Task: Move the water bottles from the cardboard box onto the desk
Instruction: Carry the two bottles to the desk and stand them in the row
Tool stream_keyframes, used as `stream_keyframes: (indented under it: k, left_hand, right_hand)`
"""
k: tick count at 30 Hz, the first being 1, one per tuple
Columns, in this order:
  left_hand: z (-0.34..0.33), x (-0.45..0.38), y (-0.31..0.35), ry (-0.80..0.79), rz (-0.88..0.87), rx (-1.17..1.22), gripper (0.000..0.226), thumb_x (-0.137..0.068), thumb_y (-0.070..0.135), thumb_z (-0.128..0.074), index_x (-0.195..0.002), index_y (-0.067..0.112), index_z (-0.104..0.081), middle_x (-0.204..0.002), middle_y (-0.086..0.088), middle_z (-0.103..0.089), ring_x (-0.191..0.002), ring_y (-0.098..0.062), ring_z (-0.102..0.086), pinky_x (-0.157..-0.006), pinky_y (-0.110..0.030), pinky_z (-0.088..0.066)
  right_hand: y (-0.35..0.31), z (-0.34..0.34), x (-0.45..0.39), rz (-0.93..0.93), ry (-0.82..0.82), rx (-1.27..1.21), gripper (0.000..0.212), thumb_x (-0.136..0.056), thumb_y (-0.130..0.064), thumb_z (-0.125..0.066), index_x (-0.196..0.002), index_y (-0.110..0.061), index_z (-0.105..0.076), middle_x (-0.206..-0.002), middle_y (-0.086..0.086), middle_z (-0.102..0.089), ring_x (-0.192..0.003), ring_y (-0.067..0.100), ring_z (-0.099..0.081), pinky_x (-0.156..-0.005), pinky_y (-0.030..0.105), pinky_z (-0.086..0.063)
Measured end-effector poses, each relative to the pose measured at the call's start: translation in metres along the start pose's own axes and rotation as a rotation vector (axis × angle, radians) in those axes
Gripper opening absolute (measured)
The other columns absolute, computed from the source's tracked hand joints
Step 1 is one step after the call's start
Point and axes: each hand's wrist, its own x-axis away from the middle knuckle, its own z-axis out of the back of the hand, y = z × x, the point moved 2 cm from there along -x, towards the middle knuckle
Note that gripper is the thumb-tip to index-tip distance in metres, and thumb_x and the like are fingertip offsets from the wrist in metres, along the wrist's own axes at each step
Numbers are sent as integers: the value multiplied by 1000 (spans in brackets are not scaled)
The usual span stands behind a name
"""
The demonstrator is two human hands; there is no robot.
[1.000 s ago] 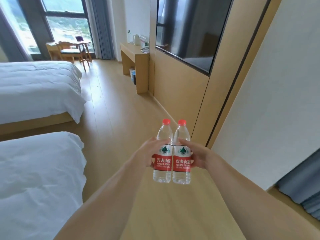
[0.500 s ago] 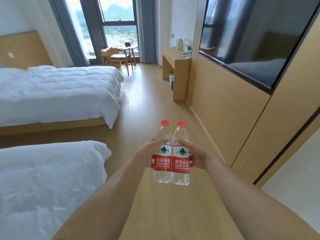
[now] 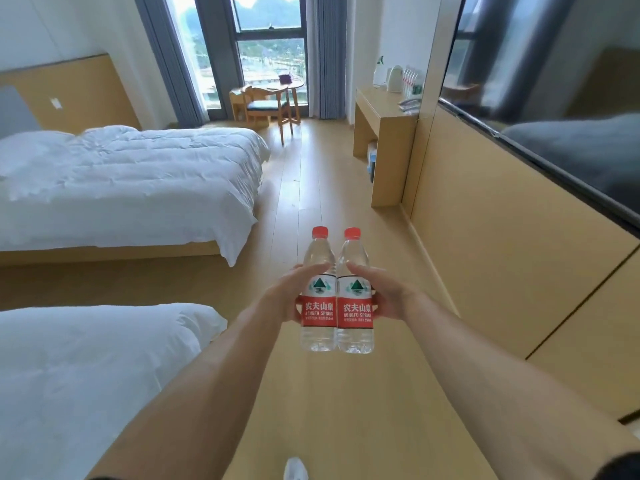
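Two clear water bottles with red caps and red labels stand upright side by side in the air in front of me. My left hand [image 3: 287, 296] grips the left bottle [image 3: 318, 306] round its middle. My right hand [image 3: 388, 294] grips the right bottle [image 3: 355, 308] the same way. The two bottles touch each other. The wooden desk [image 3: 381, 112] stands far ahead on the right against the wall, with several bottles [image 3: 410, 79] and a white kettle [image 3: 394, 77] on its far end. The cardboard box is out of view.
Two white beds [image 3: 131, 181] fill the left side, leaving a wooden floor aisle [image 3: 311, 188] that runs to the desk. A wood-panelled wall with a dark TV [image 3: 554, 71] lines the right. A chair and round table [image 3: 273, 98] stand by the window.
The view has swung left and moved forward along the aisle, so the desk and far bed look closer. Both hands still hold the bottles in the same way.
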Motion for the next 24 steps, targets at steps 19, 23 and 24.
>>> stream_keyframes:
  k: [19,23,24]
  left_hand:
    - [82,-310,202,-239,-111,57,59,-84,47,-76,-128,18,-49,-92,-9,-75,-70,-23,-76,-58,-38,-60]
    - [98,-361,236,-262,-100,71,63,-87,46,-73,-134,15,-45,-96,-12,-74,-71,-24,-75,-59,-37,-60]
    - [102,-374,244,-274,-98,75,64,-87,47,-72,-135,14,-45,-97,-13,-73,-73,-25,-75,-60,-37,-61]
  right_hand:
    - [-208,55,-284,12,135,12,55,-91,-56,-63,-130,-18,-57,-118,14,-72,-108,32,-70,-100,51,-52]
    - [-242,58,-339,5,111,-15,56,-92,-54,-62,-131,-15,-55,-120,16,-72,-109,34,-70,-101,52,-51]
    - [-250,60,-353,2,107,-21,56,-92,-54,-61,-131,-14,-55,-120,16,-72,-111,35,-69,-102,53,-50]
